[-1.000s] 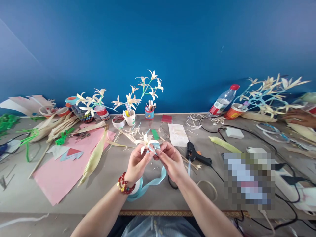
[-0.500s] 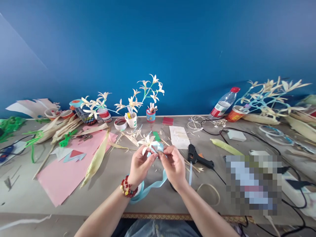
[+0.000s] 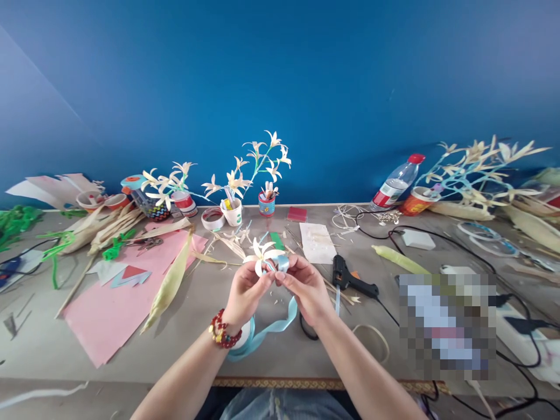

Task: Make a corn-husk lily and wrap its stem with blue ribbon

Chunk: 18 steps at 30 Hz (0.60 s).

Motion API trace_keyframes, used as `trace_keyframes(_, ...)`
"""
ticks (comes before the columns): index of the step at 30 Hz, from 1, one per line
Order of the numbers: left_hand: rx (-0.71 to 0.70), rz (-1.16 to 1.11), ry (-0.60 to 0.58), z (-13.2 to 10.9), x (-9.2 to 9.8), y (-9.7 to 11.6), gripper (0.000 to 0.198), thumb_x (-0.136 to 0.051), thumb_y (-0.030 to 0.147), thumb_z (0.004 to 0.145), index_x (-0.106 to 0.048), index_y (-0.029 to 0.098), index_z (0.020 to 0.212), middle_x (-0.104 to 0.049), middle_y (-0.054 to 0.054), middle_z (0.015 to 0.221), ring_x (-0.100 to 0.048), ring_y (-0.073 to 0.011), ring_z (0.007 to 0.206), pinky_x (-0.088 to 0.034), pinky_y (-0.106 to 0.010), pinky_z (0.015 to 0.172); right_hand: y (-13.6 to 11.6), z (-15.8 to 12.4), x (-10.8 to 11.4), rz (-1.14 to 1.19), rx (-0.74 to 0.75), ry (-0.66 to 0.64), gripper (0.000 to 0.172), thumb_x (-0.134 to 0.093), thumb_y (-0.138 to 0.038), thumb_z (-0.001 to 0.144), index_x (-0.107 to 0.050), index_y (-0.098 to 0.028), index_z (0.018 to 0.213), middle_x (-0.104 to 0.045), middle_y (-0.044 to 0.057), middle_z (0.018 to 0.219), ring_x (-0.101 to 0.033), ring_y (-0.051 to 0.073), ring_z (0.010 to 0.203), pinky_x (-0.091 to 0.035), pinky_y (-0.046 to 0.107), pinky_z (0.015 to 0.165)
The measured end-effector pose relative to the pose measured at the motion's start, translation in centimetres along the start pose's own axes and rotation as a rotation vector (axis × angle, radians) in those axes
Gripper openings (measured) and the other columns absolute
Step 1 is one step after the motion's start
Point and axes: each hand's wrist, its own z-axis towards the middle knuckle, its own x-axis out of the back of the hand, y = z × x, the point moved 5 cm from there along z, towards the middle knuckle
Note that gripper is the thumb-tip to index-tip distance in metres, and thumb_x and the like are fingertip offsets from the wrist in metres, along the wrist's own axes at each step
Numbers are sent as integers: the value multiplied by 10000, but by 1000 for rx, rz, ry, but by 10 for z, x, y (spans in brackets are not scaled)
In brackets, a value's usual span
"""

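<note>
My left hand (image 3: 248, 290) is closed, thumb and fingers pinching the stem of a pale husk flower (image 3: 261, 255) just below its petals. Opposite it, my right hand (image 3: 308, 290) pinches light blue ribbon (image 3: 281, 324) close against that stem. The fingertips of both hands nearly meet, and they hide part of the stem. From there the ribbon trails down in a loose curve to its roll (image 3: 248, 335), which lies partly behind my left wrist.
A black glue gun (image 3: 352, 279) lies right of my hands, its cord running right. Pink paper (image 3: 107, 315) and a corn husk (image 3: 168, 289) lie left. Along the wall stand a white cup (image 3: 233, 213) of husk flowers and a tilted bottle (image 3: 396, 181).
The flower has turned so its petals face me more openly. My right fingers have shifted on the ribbon near the stem; both hands stay in nearly the same place.
</note>
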Motion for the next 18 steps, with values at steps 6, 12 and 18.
trace_keyframes(6,37,-82,-61,1,-2,-1,90,-707,223,836,-662,157,795,-576,-13,797,-582,-140,718,-487,-304,715,-3,3,2,-34,9,14,305,-870,-258,693,-572,-196,679,-648,-39,668,-573,102,621,-461,224,641)
trace_keyframes(12,54,-139,-63,1,-5,-1,91,-743,223,795,-681,158,782,-567,-8,793,-567,-127,644,-475,-301,644,-5,2,-3,29,-88,-60,300,-870,-266,695,-579,-191,693,-667,-25,716,-601,109,632,-482,237,645)
trace_keyframes(18,71,-151,-83,3,-3,-1,97,-744,226,792,-681,157,768,-551,-9,791,-564,-130,655,-474,-295,631,-2,0,-5,81,-118,-50,315,-891,-270,663,-586,-191,678,-669,-30,661,-612,105,606,-487,228,625)
